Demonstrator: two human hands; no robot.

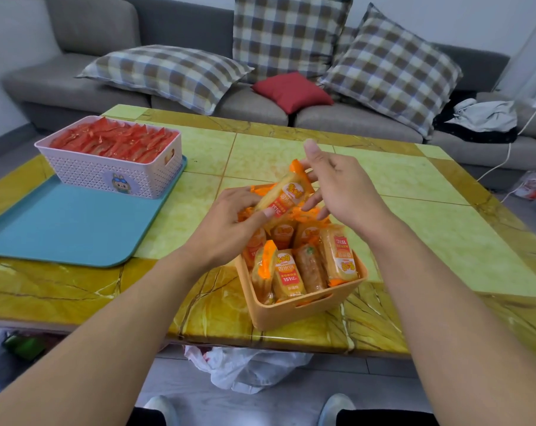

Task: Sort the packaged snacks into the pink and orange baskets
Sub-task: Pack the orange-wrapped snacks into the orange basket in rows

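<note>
Tiled table (414,179) – orange snack pack (286,192) above orange basket (291,312), pinched between both hands' fingers (268,213).

Both hands cover the far half of the orange basket (303,309); the teal tray (60,229) and worktop (444,241) run off the picture's edges.
</note>
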